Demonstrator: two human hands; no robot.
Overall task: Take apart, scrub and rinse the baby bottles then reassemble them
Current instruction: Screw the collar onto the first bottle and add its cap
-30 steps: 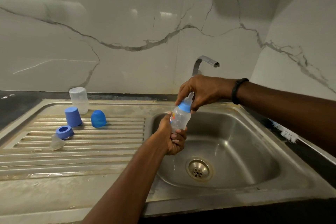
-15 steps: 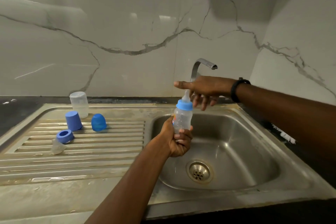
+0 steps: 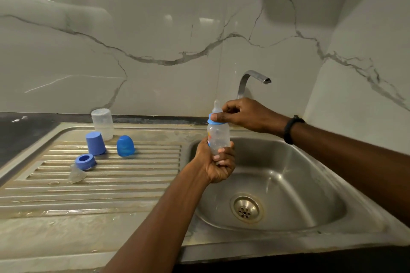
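A small clear baby bottle (image 3: 218, 137) stands upright over the sink basin's left edge, its lower half wrapped in my left hand (image 3: 216, 162). My right hand (image 3: 246, 115) pinches its light blue collar ring (image 3: 213, 120) from the right, and the clear teat (image 3: 217, 106) sticks up above the fingers. On the ribbed drainboard (image 3: 111, 175) to the left lie the parts of another bottle: an upturned clear bottle body (image 3: 102, 123), a blue-violet cap (image 3: 95, 143), a blue domed cap (image 3: 125, 146), a blue-violet collar ring (image 3: 85, 161) and a clear teat (image 3: 76, 175).
The steel sink basin (image 3: 299, 184) has a drain (image 3: 246, 209) at its bottom. A chrome tap (image 3: 253, 80) rises behind my right hand, with no water running. Marble walls close the back and right. A dark counter strip (image 3: 22, 133) lies at far left.
My right hand opened and lifted off the bottle top half a second ago, then came back and now grips the collar ring. The bottle has risen slightly and stands more upright.
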